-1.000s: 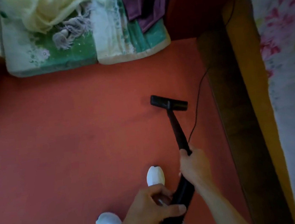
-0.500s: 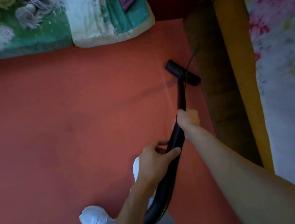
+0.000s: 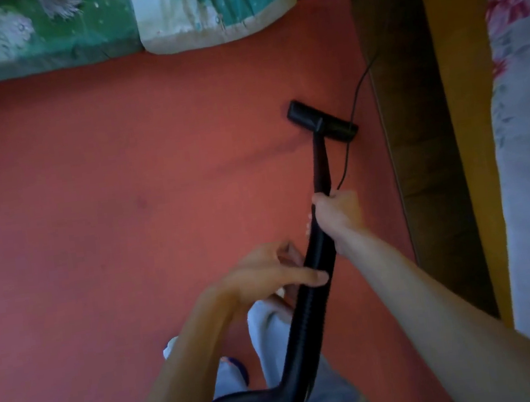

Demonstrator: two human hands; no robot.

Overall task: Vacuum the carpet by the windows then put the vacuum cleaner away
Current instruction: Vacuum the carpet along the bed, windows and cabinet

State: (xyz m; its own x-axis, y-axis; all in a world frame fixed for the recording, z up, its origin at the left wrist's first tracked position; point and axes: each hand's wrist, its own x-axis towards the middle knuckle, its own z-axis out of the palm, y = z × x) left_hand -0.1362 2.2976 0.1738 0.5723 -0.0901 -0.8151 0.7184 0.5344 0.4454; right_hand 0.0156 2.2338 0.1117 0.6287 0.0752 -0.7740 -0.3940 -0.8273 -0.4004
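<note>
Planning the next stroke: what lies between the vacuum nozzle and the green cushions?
Only bare red carpet separates the nozzle from the cushions, per the head view. The thin black cord runs past the nozzle's right end instead.

Seen from above, a person in loose, pale grey trousers (image 3: 269,330), the cloth falling in soft folds over both legs. A white sock or shoe (image 3: 170,344) shows beyond one trouser leg; the blur hides which. Near it sits a small blue-and-orange patch (image 3: 236,366), too smeared to identify. The left hand (image 3: 266,277) and right hand (image 3: 339,215) are bare, as are both forearms to the frame's edge.
</note>
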